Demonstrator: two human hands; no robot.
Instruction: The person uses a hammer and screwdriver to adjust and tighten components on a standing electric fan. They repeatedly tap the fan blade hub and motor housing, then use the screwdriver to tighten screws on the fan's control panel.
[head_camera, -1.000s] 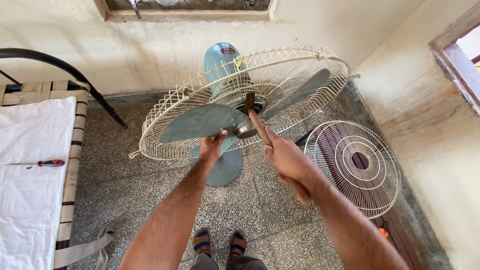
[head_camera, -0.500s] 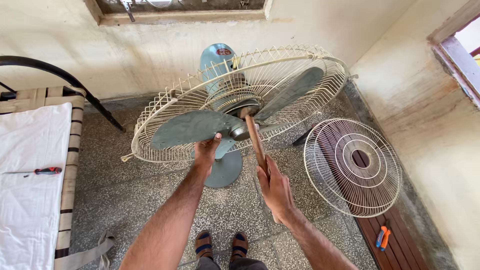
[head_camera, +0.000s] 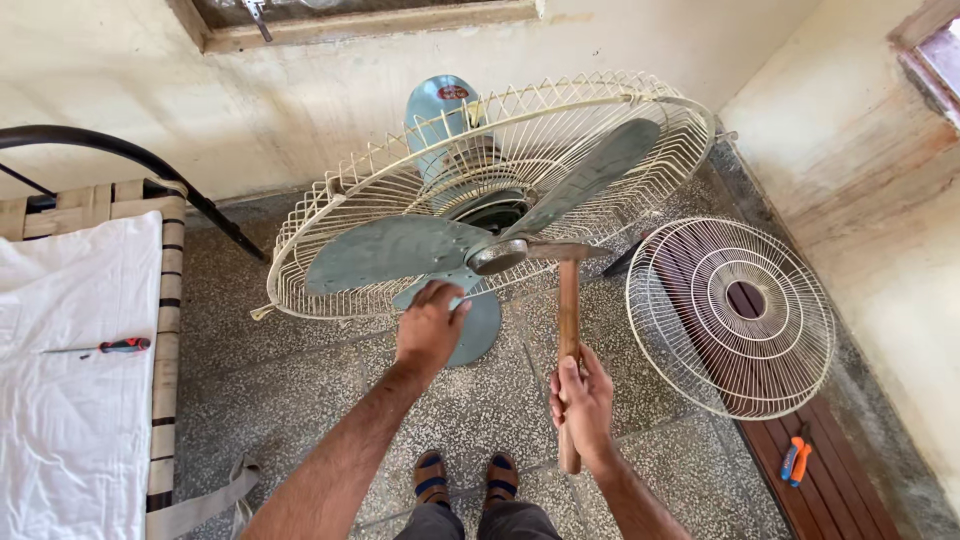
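A pale blue pedestal fan stands tilted before me, its rear wire guard (head_camera: 640, 130) in place and its blades (head_camera: 390, 255) bare. My left hand (head_camera: 430, 325) grips the lower edge of a blade just under the metal hub (head_camera: 497, 256). My right hand (head_camera: 582, 400) is closed around the wooden handle of a hammer (head_camera: 568, 330). The hammer's head (head_camera: 560, 251) rests against the right side of the hub. The motor housing (head_camera: 440, 105) shows behind the guard.
The detached front wire guard (head_camera: 735, 315) leans at the right over a brown board. An orange-and-blue tool (head_camera: 796, 460) lies on that board. At the left a cot with a white sheet (head_camera: 70, 400) holds a red-handled screwdriver (head_camera: 105, 348). My sandalled feet (head_camera: 465, 478) stand on speckled floor.
My right hand has drawn back and lowered, and the hammer has swung from a raised tilt to upright with its head at the hub. My left hand has stayed on the blade.
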